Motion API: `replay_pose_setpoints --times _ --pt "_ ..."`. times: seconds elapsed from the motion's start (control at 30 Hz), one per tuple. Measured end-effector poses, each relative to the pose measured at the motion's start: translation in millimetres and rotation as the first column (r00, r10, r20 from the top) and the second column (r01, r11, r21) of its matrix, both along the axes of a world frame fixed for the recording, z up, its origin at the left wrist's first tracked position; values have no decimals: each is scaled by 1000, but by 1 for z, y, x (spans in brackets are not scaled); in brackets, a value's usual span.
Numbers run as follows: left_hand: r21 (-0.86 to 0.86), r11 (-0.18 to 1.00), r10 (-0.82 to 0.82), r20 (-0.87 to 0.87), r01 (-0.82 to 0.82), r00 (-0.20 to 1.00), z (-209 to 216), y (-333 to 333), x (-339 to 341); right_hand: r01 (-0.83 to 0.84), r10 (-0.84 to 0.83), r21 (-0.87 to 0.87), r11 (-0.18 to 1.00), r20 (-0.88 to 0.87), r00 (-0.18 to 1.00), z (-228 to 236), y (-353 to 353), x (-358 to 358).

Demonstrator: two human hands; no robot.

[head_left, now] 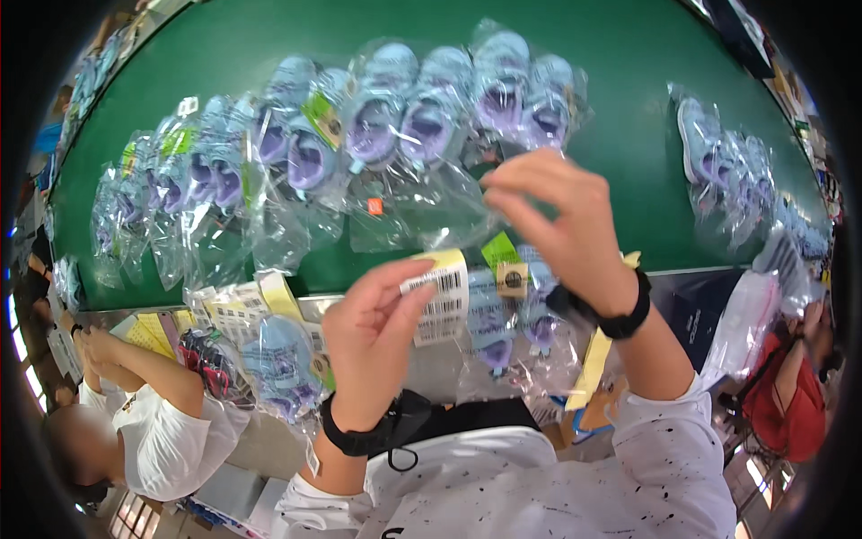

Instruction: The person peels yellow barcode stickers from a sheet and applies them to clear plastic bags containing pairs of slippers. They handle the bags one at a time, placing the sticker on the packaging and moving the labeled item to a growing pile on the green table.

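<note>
My left hand (pixel 382 328) pinches a sheet of barcode labels (pixel 442 310), white with a yellow backing edge, above the front edge of the table. Higher up and to the right, my right hand (pixel 566 202) has its fingers curved and apart, the tips beside a clear plastic bag; I see nothing between them. Below it, close to my body, is a bagged pair of light blue and lilac shoes (pixel 489 325) with a green tag (pixel 498 250) and a brown tag (pixel 513 279). Another bagged pair (pixel 429 126) lies just beyond my hands, an orange sticker (pixel 375 207) on its bag.
Several bagged shoe pairs (pixel 215 180) line the green table (pixel 628 54), with more bagged shoes (pixel 718 166) at the right. Yellow-backed label sheets (pixel 242 304) lie along the left front edge. A person in white (pixel 171 431) works at left; a red garment (pixel 783 409) shows at right.
</note>
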State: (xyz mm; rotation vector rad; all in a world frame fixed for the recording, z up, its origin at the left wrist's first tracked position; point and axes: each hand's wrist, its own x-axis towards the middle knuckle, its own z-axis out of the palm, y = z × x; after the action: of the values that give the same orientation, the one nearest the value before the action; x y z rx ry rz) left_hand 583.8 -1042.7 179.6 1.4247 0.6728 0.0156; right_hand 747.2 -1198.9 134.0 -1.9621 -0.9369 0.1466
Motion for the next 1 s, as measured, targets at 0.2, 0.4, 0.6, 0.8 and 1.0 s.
replay_pose_setpoints --times 0.2,0.4,0.6,0.8,1.0 --pt "-139 984 -104 74 114 992 -6 4 25 -2 49 90 996 -525 850 20 -2 -40" --pt "-128 979 -149 94 160 984 0 11 37 118 -59 152 981 -346 936 20 2 -39" --pt "-99 978 -186 -24 183 982 -5 8 33 148 -134 61 987 -195 972 22 3 -47" --pt "-309 933 -215 -65 186 974 -13 4 26 91 -89 3 996 -132 987 28 -2 -61" --pt "-198 968 -171 -57 157 984 -19 9 30 510 -345 97 855 -628 698 23 -42 18"
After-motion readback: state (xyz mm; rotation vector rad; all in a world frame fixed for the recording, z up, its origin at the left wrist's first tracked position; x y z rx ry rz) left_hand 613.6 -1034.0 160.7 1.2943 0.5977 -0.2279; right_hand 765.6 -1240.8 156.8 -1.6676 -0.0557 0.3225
